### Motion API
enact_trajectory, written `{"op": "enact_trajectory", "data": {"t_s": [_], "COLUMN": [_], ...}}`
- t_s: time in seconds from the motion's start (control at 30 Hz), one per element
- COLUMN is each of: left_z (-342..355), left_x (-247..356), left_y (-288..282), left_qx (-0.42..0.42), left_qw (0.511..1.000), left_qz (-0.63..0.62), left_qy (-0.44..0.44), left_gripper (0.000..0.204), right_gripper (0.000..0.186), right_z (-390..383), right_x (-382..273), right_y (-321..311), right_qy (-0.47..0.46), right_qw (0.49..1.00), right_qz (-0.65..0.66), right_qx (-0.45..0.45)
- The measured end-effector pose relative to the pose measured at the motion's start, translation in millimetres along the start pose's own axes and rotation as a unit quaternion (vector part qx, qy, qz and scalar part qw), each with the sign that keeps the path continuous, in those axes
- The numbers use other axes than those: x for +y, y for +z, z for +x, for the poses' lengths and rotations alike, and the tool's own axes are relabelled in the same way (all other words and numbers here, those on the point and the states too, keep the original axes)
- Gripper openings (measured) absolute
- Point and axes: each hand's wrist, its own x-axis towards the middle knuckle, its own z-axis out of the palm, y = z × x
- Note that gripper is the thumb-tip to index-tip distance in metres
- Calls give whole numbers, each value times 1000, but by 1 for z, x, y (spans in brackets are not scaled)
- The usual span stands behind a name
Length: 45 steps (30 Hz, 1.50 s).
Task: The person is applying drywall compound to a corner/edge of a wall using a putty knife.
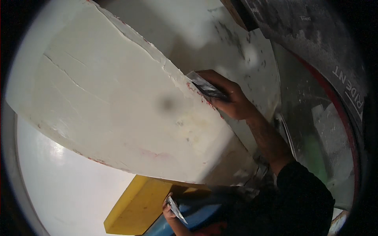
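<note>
A large pale panel with curved sides (130,102) slants across the view, coated in a whitish, filler-like layer with ridges and thin lines on it. Reddish specks show along its edges. At its right edge, my right hand (237,101) grips a flat metal scraper (205,85), whose blade meets the rim of the panel. Lower down, below the panel's near edge, my left hand (168,211) is closed around a second thin metal piece (177,211), which looks like a scraper blade smeared with white. The fingers of both hands are partly hidden.
A yellow block-like piece (136,204) sits under the panel's near edge, beside a blue surface (202,216). Beyond my right arm are a whitish smudged surface (236,51) and a dark grey, curved board with lettering (315,35). A smooth white surface (67,181) lies at lower left.
</note>
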Motion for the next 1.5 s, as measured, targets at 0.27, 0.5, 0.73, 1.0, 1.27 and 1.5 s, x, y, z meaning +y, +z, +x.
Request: {"op": "enact_trajectory", "data": {"t_s": [0.27,0.5,0.73,1.0,1.27,1.5], "left_z": [-13,-52,-59,-92,-30,22], "left_x": [-9,-18,-32,-39,3,-8], "left_y": [-1,136,208,208,102,-12], "left_qx": [28,187,270,248,144,8], "left_qw": [999,966,946,961,976,982], "left_qz": [11,139,104,-26,132,173], "left_qy": [33,111,148,119,91,73], "left_gripper": [68,53,29,39,39,48], "right_gripper": [52,57,57,48,58,73], "right_z": [-74,-166,-191,-247,-87,142], "right_x": [-40,-124,-135,-96,-182,-156], "right_y": [-25,60,134,118,56,30], "right_qy": [108,158,295,236,50,-299], "right_qw": [981,887,947,895,949,841], "right_qz": [-115,271,89,-154,-310,-437], "right_qx": [113,338,-87,-347,-20,114]}}
